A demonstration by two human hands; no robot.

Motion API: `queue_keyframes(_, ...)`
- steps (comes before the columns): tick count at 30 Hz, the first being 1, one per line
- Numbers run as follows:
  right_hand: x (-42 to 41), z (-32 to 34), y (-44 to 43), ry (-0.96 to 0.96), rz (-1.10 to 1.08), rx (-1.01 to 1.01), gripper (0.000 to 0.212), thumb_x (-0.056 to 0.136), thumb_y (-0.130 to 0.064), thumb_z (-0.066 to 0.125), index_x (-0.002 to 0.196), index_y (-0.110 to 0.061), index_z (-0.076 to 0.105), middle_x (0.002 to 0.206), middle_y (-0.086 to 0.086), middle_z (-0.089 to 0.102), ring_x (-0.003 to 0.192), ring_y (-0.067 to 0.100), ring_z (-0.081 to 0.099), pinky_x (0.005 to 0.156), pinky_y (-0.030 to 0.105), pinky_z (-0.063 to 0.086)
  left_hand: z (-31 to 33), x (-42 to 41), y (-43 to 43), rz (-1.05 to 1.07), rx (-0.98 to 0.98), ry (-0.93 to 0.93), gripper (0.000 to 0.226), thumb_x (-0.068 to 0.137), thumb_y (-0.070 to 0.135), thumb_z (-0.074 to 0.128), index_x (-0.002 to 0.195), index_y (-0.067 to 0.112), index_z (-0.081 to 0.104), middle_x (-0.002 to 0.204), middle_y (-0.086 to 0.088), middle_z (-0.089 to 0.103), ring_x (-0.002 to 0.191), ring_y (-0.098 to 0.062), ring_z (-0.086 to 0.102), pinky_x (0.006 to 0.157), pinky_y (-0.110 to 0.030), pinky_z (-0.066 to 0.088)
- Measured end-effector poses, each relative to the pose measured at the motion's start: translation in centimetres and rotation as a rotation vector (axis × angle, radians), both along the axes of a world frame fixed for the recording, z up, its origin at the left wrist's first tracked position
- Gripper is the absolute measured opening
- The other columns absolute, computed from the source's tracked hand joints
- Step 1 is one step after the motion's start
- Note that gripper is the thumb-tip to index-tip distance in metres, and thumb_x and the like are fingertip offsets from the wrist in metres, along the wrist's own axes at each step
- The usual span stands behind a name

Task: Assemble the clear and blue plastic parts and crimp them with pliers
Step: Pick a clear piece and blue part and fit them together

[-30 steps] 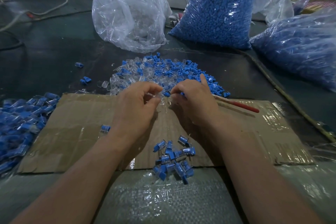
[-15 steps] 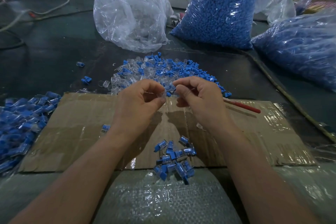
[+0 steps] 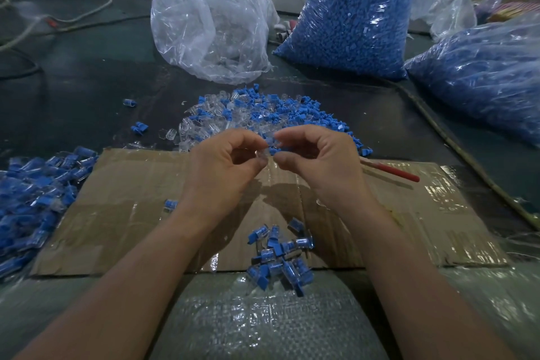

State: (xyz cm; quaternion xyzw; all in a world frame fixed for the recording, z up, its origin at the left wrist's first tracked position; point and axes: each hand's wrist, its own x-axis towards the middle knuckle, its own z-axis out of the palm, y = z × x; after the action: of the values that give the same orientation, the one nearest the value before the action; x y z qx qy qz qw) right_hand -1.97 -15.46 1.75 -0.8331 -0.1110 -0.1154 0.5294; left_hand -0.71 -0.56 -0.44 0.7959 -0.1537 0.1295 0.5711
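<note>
Parts nearly touching: your left grip (image 3: 219, 172) pinches the clear part (image 3: 261, 152), your right grip (image 3: 321, 166) pinches seemingly a blue part (image 3: 274, 151) just right of it.

The cardboard (image 3: 122, 199) is largely bare toward its left and right edges, but a loose pile (image 3: 263, 114) crowds its far edge, a cluster (image 3: 277, 254) its near edge, a heap (image 3: 32, 193) lies just off its left edge, pliers (image 3: 391, 171) near its far right corner
</note>
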Motion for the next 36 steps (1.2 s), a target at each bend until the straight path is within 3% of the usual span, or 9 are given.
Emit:
queue_keyframes(4,-0.11,0.02,-0.11,0.006,0.026,0.1,0.028,0.068,-0.003,0.076,0.071,-0.029,0.066,0.069,-0.016,0.068,0.069,0.002,0.065,0.064,0.012,0.051,0.17,-0.12,-0.01,-0.023,0.025,0.002,0.037,0.073,0.004,0.072,0.078,0.039,0.061,0.077,0.017,0.065,0.073,0.005,0.064,0.066,-0.008,0.05)
queue_keyframes(8,-0.18,0.01,0.16,-0.011,0.038,0.044,0.034,0.072,-0.002,0.074,0.076,-0.035,0.067,0.071,-0.018,0.066,0.073,0.002,0.065,0.067,0.015,0.052,0.28,-0.28,-0.07,-0.021,0.021,-0.008,0.041,0.072,0.003,0.073,0.076,0.041,0.06,0.068,0.025,0.063,0.07,0.008,0.063,0.063,-0.005,0.047)
queue_keyframes(12,-0.22,0.08,0.11,-0.002,0.066,-0.02,0.04,0.079,0.001,0.067,0.082,-0.039,0.064,0.084,-0.014,0.066,0.081,0.005,0.065,0.076,0.022,0.055,0.23,-0.18,-0.04,0.014,0.023,-0.004,0.042,0.073,0.002,0.073,0.076,0.041,0.059,0.071,0.019,0.063,0.07,0.006,0.063,0.063,-0.005,0.047)
queue_keyframes(21,-0.4,0.29,0.04,-0.016,0.049,0.092,0.033,0.074,0.004,0.07,0.074,-0.029,0.067,0.069,-0.011,0.068,0.066,0.007,0.066,0.064,0.018,0.053,0.44,-0.5,0.03,-0.052,0.042,0.009,0.04,0.074,0.0,0.071,0.077,0.039,0.061,0.075,0.019,0.063,0.074,0.006,0.063,0.064,-0.003,0.046)
queue_keyframes(27,-0.38,0.23,0.07,-0.034,0.036,0.035,0.032,0.075,0.001,0.071,0.074,-0.031,0.064,0.074,-0.009,0.067,0.071,0.01,0.067,0.068,0.024,0.056,0.34,-0.47,-0.1,-0.055,0.022,0.017,0.037,0.074,0.001,0.071,0.078,0.036,0.063,0.074,0.019,0.064,0.071,0.007,0.063,0.064,-0.003,0.046)
queue_keyframes(31,-0.5,0.27,0.11,-0.087,0.026,-0.092,0.033,0.077,-0.004,0.07,0.075,-0.034,0.059,0.075,-0.013,0.063,0.07,0.005,0.064,0.067,0.018,0.054,0.37,-0.5,-0.11,-0.052,0.043,0.013,0.037,0.074,0.002,0.071,0.078,0.037,0.062,0.075,0.019,0.063,0.073,0.007,0.063,0.064,-0.003,0.046)
queue_keyframes(36,-0.45,0.23,0.15,-0.072,-0.006,-0.091,0.03,0.078,-0.002,0.069,0.073,-0.029,0.057,0.072,-0.003,0.063,0.066,0.015,0.063,0.061,0.029,0.055,0.51,-0.68,-0.2,-0.059,0.052,-0.004,0.036,0.074,0.002,0.071,0.079,0.036,0.061,0.077,0.018,0.063,0.075,0.007,0.062,0.065,-0.003,0.046)
